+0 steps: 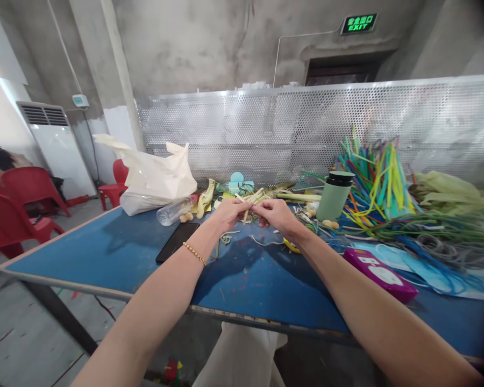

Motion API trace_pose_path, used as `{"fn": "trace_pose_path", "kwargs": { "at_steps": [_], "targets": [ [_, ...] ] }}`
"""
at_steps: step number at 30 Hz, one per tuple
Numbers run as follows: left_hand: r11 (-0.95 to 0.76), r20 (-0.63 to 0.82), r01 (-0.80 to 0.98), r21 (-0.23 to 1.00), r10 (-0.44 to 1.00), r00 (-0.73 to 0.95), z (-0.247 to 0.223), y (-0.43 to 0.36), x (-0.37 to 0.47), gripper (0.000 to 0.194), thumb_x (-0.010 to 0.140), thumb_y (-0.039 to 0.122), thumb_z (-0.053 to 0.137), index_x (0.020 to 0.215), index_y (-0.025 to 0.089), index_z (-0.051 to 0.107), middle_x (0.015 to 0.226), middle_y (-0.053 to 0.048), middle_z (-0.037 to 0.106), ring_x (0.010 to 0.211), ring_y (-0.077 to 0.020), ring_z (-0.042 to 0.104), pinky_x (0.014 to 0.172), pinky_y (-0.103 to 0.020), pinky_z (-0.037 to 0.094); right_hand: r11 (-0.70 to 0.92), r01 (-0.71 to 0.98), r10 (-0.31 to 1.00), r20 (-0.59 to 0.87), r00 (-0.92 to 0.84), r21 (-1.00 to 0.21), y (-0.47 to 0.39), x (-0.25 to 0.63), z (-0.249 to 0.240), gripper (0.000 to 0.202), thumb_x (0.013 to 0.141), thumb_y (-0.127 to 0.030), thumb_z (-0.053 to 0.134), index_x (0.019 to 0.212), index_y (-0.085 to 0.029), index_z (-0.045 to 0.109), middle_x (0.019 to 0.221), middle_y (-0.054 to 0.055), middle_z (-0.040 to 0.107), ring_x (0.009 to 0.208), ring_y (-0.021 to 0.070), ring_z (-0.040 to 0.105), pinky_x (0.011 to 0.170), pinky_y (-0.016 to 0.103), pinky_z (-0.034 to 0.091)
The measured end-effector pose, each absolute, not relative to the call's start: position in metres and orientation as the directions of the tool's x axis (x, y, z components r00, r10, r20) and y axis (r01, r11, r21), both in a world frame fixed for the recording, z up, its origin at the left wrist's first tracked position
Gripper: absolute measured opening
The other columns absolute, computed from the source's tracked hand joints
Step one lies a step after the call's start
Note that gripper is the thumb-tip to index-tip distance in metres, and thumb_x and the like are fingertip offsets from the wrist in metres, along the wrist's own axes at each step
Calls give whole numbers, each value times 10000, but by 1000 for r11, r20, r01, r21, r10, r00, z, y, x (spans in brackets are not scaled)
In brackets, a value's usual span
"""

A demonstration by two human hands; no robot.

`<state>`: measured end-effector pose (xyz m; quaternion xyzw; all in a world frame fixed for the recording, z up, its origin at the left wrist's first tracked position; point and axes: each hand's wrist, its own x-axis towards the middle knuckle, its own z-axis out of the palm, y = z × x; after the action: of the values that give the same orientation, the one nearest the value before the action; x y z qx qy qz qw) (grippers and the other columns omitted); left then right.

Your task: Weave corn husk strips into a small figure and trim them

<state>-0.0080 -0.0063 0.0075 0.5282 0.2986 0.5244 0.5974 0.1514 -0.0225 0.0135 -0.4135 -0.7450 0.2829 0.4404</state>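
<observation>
My left hand and my right hand meet over the blue table, fingers pinched close together. Pale green plant strips stick out of my left fingers, and my right fingertips close on them from the other side. The exact grip is too small to make out. Just behind the hands lies a heap of pale stalks and leaves. Thin curled scraps are scattered below on the tabletop. A yellow ring-shaped item shows beside my right wrist.
Left of the hands are a black phone, a clear bottle and a white plastic bag. To the right stand a green tumbler, colourful strips, a magenta box and blue masks. A perforated metal screen rises behind.
</observation>
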Motion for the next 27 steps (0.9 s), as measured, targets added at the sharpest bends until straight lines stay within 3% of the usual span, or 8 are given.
{"fn": "trace_pose_path", "kwargs": {
  "at_steps": [11, 27],
  "targets": [
    [-67, 151, -270, 961, 941, 304, 13, -7, -13, 210, 652, 128, 831, 611, 47, 641, 536, -37, 594, 463, -93, 534, 502, -250, 371, 436, 195, 885, 379, -269, -879, -21, 149, 13, 200, 690, -283, 629, 536, -181, 550, 427, -13, 559, 383, 112, 534, 422, 223, 391],
    [-50, 162, -309, 950, 922, 351, 11, -4, -17, 183, 685, 149, 817, 658, 44, 668, 599, -59, 637, 500, -92, 539, 559, -265, 418, 429, 201, 889, 373, -265, -881, -24, 149, 15, 231, 694, -316, 658, 542, -180, 550, 426, -9, 555, 387, 113, 532, 415, 222, 392]
  ]
}}
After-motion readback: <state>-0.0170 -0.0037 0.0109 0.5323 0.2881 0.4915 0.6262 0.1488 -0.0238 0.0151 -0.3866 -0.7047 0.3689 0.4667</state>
